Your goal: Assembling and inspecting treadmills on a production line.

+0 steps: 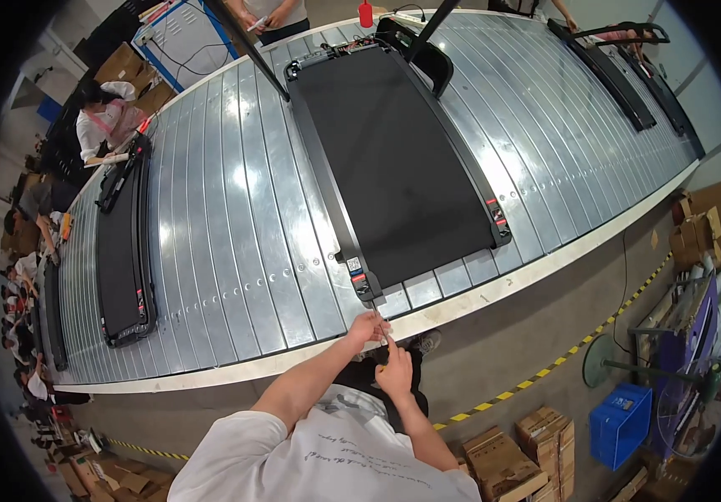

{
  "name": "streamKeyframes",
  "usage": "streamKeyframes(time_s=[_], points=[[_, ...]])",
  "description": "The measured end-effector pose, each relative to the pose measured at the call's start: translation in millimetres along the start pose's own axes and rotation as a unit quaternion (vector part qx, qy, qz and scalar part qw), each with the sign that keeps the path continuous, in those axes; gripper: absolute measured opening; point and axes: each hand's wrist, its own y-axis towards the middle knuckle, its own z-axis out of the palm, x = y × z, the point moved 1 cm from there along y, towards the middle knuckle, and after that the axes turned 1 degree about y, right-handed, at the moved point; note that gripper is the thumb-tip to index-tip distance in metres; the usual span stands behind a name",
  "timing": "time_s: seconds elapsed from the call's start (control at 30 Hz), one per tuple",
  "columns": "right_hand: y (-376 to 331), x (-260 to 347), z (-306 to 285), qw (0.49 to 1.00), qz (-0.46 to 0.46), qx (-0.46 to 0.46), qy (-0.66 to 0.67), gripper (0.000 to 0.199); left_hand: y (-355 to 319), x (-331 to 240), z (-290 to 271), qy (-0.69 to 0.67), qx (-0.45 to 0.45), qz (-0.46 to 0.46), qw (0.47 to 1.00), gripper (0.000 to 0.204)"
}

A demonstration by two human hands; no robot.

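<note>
Working at the near corner of the large black treadmill (394, 159) lying flat on the ribbed metal conveyor (235, 209), with a thin screwdriver-like tool (380, 325) angled up toward the end cap (364, 284). Left hand (366, 328) pinched closed around the upper shaft of the tool, just below the treadmill's corner and over the pale edge of the conveyor. Right hand (395, 374) wrapped closed around what looks like an orange handle at the lower end, though too small to tell for sure. Judging from the pose, a fastening or adjusting step at that rear corner, tip close to or at the end cap; contact itself too fine to make out. Next move, as a judgement: keeping the tip seated and the shaft in line with the corner, left hand steadying while the right turns. Second, smaller treadmill (125, 243) well apart to the left on the same conveyor, more frames (620, 71) at the far right. On the floor to the right, a blue plastic crate (620, 422), contents not visible; beside it several brown cardboard boxes (503, 460), closed or folded, nothing showing inside. Yellow-black tape line (544, 368) between conveyor and boxes.
</note>
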Motion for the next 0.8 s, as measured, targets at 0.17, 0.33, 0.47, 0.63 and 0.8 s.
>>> streamKeyframes(time_s=[0.17, 0.33, 0.47, 0.63, 0.8], points=[[-6.2, 10.2, 1.2, 0.998, 0.028, -0.034, -0.055, 0.074, -10.3, 5.6, 13.1, -0.011, 0.027, -0.039, 0.999, 0.026], [3.7, -50.2, 4.3, 0.84, 0.173, 0.077, 0.508, 0.068, -7.1, -4.8, 31.4, 0.048, 0.007, -0.03, 0.998, 0.024], [-19.2, -34.8, 8.3, 0.586, 0.269, 0.139, 0.751, 0.062, -25.0, 9.2, 12.8, 0.079, -0.03, -0.02, 0.996, 0.023], [-67.3, -9.5, 9.5, 0.714, 0.299, -0.026, 0.633, 0.03, -46.9, 19.8, 3.2, 0.089, -0.031, -0.048, 0.994, 0.022], [-45.8, 26.2, -20.4, 0.98, 0.139, -0.088, 0.109, 0.03, -44.5, 4.9, -8.6, 0.001, -0.022, -0.016, 1.0, 0.025]])
